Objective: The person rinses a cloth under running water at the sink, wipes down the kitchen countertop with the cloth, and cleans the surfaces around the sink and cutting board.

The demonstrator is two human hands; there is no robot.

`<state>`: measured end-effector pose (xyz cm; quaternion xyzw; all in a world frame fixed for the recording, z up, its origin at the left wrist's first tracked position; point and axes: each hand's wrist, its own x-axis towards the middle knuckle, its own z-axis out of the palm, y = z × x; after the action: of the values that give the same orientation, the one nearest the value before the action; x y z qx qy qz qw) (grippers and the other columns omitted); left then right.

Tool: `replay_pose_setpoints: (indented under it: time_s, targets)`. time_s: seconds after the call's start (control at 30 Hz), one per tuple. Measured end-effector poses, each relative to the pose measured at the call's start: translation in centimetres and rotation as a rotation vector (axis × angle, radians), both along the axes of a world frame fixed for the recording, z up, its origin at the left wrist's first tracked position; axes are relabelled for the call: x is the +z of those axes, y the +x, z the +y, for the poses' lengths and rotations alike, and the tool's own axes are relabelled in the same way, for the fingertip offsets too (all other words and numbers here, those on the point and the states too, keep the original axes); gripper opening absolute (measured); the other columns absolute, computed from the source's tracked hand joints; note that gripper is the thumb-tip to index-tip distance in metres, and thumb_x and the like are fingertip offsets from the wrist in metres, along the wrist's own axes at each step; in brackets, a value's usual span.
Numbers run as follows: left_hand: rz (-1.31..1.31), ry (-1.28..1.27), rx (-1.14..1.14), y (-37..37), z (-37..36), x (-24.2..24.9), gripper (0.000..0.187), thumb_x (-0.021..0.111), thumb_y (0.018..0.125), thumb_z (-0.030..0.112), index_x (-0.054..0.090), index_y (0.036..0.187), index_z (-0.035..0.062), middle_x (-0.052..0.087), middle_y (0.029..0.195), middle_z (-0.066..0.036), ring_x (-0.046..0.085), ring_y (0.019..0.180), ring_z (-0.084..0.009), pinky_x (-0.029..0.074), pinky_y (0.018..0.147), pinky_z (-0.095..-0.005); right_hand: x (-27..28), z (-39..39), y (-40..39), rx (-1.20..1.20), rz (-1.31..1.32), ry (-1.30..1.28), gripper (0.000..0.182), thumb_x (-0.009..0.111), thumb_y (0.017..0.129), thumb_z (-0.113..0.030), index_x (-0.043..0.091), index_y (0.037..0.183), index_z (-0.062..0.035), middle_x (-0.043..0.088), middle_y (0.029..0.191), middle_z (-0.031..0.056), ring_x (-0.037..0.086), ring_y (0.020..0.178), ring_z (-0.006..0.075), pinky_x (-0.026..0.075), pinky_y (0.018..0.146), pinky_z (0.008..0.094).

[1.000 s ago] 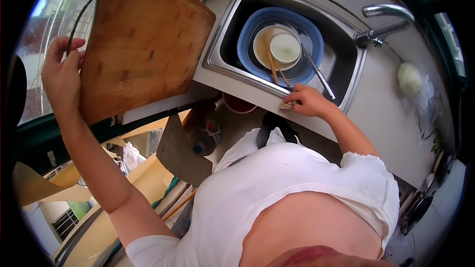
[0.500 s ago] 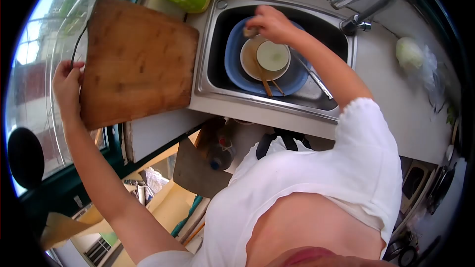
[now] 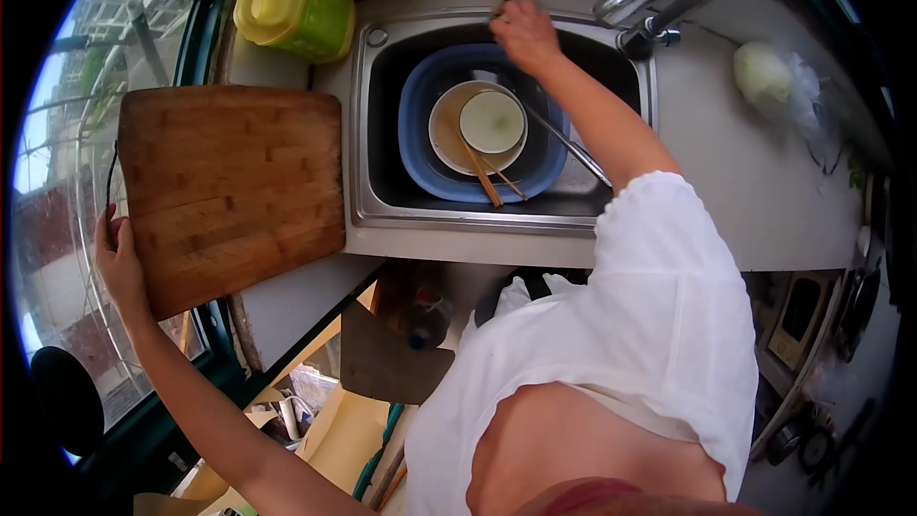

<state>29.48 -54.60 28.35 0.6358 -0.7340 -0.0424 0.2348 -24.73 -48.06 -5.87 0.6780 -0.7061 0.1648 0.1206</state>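
Note:
A wooden cutting board (image 3: 234, 196) rests over the counter left of the sink, its outer side reaching toward the window. My left hand (image 3: 121, 263) grips the board's left edge, near the dark cord loop fixed there. At the sink's back rim is my right hand (image 3: 527, 33), fingers curled around a small item that I cannot make out. In the metal sink (image 3: 361, 182) stands a blue basin (image 3: 413, 124) holding a larger bowl (image 3: 445, 139), a smaller pale bowl (image 3: 494, 122) and wooden chopsticks (image 3: 483, 177). A long metal utensil (image 3: 578, 153) leans across the basin's right side.
A yellow-green plastic jug (image 3: 296, 10) stands behind the board. The chrome faucet (image 3: 664, 0) arches at the back right. On the right counter lie a pale round vegetable (image 3: 762, 74) and a clear plastic bag (image 3: 810, 110). A window (image 3: 67, 201) borders the left side.
My right hand has moved from over the bowls to the sink's back rim. My left hand keeps hold of the cutting board, which sits lower in view and less tilted; the whole view has shifted.

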Motion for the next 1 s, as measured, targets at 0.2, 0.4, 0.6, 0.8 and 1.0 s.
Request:
replay_pose_setpoints:
  time_s: [0.2, 0.4, 0.6, 0.8, 1.0]
  targets:
    - [-0.027, -0.033, 0.011, 2.5, -2.0, -2.1, 0.046, 0.056, 0.086, 0.017, 0.046, 0.127, 0.0010, 0.058, 0.101, -0.008, 0.054, 0.091, -0.0153, 0.042, 0.083, -0.0261, 0.3, 7.7, -5.8, -0.296, 0.126, 0.101, 0.014, 0.055, 0.077, -0.019, 0.064, 0.086, -0.0136, 0.051, 0.104, 0.0123, 0.046, 0.104, 0.0318, 0.047, 0.075, 0.0405]
    - [-0.260, -0.233, -0.077, 1.7, -0.6, -2.2, 0.048, 0.058, 0.085, 0.021, 0.046, 0.128, 0.0036, 0.052, 0.119, -0.013, 0.051, 0.109, -0.0244, 0.038, 0.094, -0.0340, -0.1, 14.1, -6.6, -0.323, 0.225, 0.356, 0.017, 0.055, 0.079, -0.020, 0.064, 0.091, -0.0128, 0.052, 0.109, 0.0140, 0.047, 0.105, 0.0329, 0.051, 0.073, 0.0397]
    - [-0.083, -0.235, -0.125, -2.0, 6.7, -1.1, 0.042, 0.058, 0.086, 0.018, 0.049, 0.126, 0.0078, 0.044, 0.128, -0.011, 0.047, 0.114, -0.0236, 0.037, 0.096, -0.0342, 5.6, 22.1, -5.0, -0.375, -0.191, 0.375, 0.019, 0.052, 0.079, -0.018, 0.063, 0.093, -0.0134, 0.053, 0.106, 0.0159, 0.050, 0.103, 0.0335, 0.047, 0.081, 0.0417]
    - [0.180, -0.135, -0.271, -2.7, 16.4, -2.8, 0.037, 0.055, 0.088, 0.012, 0.050, 0.124, 0.0077, 0.045, 0.128, -0.009, 0.045, 0.116, -0.0191, 0.037, 0.097, -0.0321, 5.9, 33.7, 1.3, -0.539, -0.333, 0.433, 0.022, 0.054, 0.076, -0.020, 0.062, 0.096, -0.0127, 0.055, 0.102, 0.0169, 0.054, 0.094, 0.0342, 0.046, 0.081, 0.0436]
    - [0.243, -0.098, -0.312, 1.8, 25.7, -4.5, 0.037, 0.053, 0.087, 0.007, 0.049, 0.123, 0.0054, 0.045, 0.129, -0.009, 0.045, 0.117, -0.0198, 0.036, 0.097, -0.0331, 3.8, 33.3, 9.9, -0.370, -0.284, 0.159, 0.021, 0.057, 0.071, -0.020, 0.058, 0.086, -0.0049, 0.058, 0.083, 0.0180, 0.057, 0.083, 0.0353, 0.046, 0.073, 0.0460]
